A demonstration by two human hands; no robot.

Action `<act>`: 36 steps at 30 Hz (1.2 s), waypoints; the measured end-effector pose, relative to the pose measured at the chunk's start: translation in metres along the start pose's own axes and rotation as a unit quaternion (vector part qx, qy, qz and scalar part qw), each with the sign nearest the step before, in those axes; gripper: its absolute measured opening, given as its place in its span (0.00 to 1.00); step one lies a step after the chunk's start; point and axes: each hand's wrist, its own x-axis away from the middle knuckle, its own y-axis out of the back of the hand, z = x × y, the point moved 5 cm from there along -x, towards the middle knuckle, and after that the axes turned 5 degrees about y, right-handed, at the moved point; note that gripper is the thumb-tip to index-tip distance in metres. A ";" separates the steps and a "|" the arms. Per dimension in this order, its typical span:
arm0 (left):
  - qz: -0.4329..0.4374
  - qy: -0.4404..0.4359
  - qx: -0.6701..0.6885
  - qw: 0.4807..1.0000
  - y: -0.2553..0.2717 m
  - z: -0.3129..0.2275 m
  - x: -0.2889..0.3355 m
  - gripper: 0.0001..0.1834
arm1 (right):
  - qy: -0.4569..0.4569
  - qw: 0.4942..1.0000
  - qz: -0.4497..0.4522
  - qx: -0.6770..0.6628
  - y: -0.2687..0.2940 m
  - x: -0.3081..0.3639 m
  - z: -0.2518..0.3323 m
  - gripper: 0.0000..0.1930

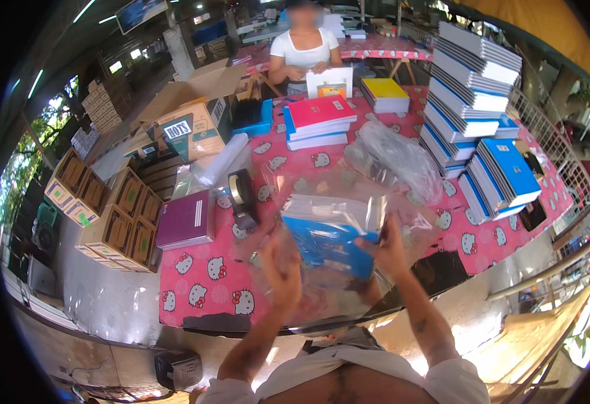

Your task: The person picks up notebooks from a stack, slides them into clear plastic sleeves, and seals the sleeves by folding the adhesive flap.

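In front of me a stack of blue-covered notebooks (pixel 328 237) lies tilted inside a clear plastic bag (pixel 376 209), its white page edges facing away. My left hand (pixel 282 269) is closed on the bag's loose film at the left of the stack. At the right end, my right hand (pixel 387 250) grips the notebooks through the film, thumb on the blue cover. A black tape dispenser (pixel 241 200) stands left of the bag, beside purple notebooks (pixel 186 219). More crumpled clear bags (pixel 396 158) lie just beyond the stack.
Tall notebook piles (pixel 466 101) rise on the right, with blue notebooks (pixel 507 172) nearer. Red-covered (pixel 322 111) and yellow-covered notebooks (pixel 385 89) sit farther back. An open carton (pixel 197 128) and stacked boxes (pixel 123 215) flank the pink table's left side. A person (pixel 303 50) stands opposite.
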 end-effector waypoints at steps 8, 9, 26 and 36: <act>-0.098 0.013 -0.136 0.986 0.025 -0.055 0.057 0.44 | 0.122 0.970 0.159 -0.140 -0.100 -0.057 -0.009 0.55; -0.139 0.030 -0.064 0.988 0.028 -0.046 0.047 0.46 | 0.051 0.957 0.197 -0.206 -0.099 -0.074 -0.033 0.55; 0.060 0.185 0.194 0.961 0.076 0.083 -0.132 0.33 | 0.297 0.944 -0.041 0.141 0.008 -0.006 0.128 0.52; -0.063 0.217 -0.062 0.972 0.132 0.224 -0.182 0.13 | 0.329 0.803 0.208 0.451 -0.104 -0.049 0.197 0.24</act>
